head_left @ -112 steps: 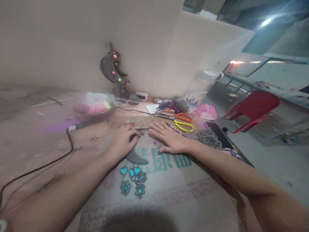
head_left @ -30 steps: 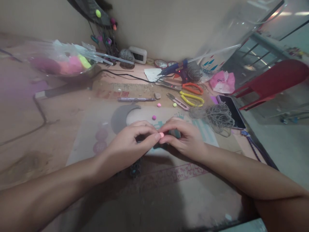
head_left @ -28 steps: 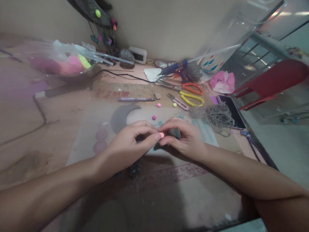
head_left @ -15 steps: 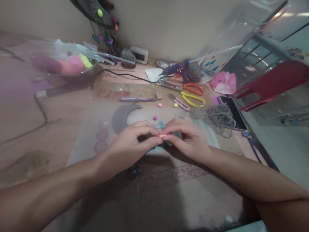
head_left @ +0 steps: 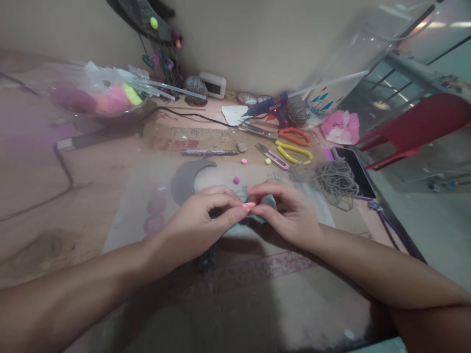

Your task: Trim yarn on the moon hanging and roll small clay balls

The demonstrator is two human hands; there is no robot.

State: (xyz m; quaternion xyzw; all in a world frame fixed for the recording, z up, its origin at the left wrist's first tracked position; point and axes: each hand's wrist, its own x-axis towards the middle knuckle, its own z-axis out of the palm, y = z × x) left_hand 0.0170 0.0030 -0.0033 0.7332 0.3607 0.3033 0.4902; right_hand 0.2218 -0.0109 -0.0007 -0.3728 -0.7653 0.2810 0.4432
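Between the thumb and fingers of my left hand (head_left: 217, 211) is a small coral-pink piece of clay (head_left: 249, 206), drawn to a point on its right side. My right hand (head_left: 285, 208) is close against that point; its thumb and forefinger stand apart, the thumb tip at or nearly touching the piece. Just beyond my hands lie a magenta ball (head_left: 236, 180), a pink ball (head_left: 244, 161) and a yellow-green ball (head_left: 268, 161). A grey crescent shape (head_left: 183, 182) rests beyond my left hand on a printed plastic sheet (head_left: 128, 215).
Farther back are a purple pen (head_left: 209, 152), thread snips (head_left: 274, 157), scissors (head_left: 294, 136) and a blue glue gun (head_left: 270, 104). Grey yarn (head_left: 336, 181) lies by a phone (head_left: 355, 171) at right. A bowl (head_left: 110, 116) of wrapped colored lumps stands left, a red chair (head_left: 427, 122) right.
My right thumb and forefinger have parted and moved slightly off the pink piece, which now shows more of its pointed end. My left hand keeps its pinch.
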